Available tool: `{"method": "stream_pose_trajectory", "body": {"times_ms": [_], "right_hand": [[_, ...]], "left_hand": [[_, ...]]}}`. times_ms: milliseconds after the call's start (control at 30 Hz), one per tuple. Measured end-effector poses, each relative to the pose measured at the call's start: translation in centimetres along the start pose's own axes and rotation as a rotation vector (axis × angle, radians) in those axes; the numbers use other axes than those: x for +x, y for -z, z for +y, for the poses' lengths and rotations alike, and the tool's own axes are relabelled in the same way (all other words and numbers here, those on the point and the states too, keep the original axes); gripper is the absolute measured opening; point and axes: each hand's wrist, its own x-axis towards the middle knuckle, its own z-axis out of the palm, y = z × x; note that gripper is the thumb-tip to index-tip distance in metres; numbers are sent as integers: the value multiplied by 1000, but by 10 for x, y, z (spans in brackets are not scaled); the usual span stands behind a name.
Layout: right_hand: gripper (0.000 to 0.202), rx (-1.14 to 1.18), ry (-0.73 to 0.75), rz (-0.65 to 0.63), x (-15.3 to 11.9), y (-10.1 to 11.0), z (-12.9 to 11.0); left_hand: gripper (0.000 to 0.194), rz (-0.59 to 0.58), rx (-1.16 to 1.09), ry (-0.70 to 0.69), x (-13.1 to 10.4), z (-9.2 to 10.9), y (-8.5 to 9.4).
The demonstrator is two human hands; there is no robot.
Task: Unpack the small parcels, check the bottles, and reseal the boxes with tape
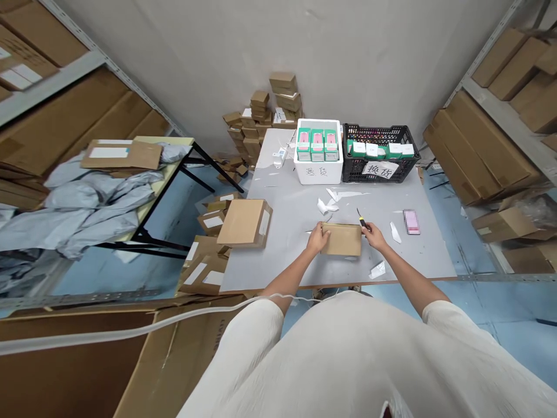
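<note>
A small brown cardboard box (pixel 341 240) rests on the grey table (pixel 278 267) close to its front edge. My left hand (pixel 319 237) grips the box at its left end, fingers closed on the side. At the other end, my right hand (pixel 373 237) is closed around a utility knife (pixel 362 220) with a black and yellow handle, its blade pointing up and away from me. That hand is near the box's right edge; whether it touches the box I cannot tell. Torn white paper scraps (pixel 327 206) lie just beyond the box.
A larger carton (pixel 245 223) sits at the table's left. At the back stand a white bin (pixel 319 173) and a black crate (pixel 380 174), both holding green-and-white boxes. A phone (pixel 411 222) lies to the right. Parcels (pixel 100 191) cover a left side table.
</note>
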Motion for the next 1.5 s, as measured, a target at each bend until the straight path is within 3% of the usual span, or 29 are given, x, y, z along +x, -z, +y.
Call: {"method": "stream_pose_trajectory", "body": {"times_ms": [433, 567, 900, 1067, 1233, 1367, 1500], "right_hand": [[50, -113, -129, -105, -21, -10, 5], [43, -100, -158, -72, -21, -6, -2], [33, -113, -206, 50, -17, 23, -10], [37, 14, -223, 80, -7, 27, -11], [44, 65, -182, 87, 3, 36, -13], [48, -4, -117, 74, 5, 44, -18], [47, -84, -44, -23, 4, 46, -32]], "left_hand": [[108, -225, 35, 64, -10, -9, -1], [95, -161, 42, 58, -13, -8, -1], [34, -144, 43, 12, -25, 14, 8], [30, -29, 26, 17, -10, 24, 7], [41, 31, 9, -106, 2, 30, 4], [51, -11, 216, -298, -6, 32, 0], [65, -83, 390, -422, -18, 33, -6]]}}
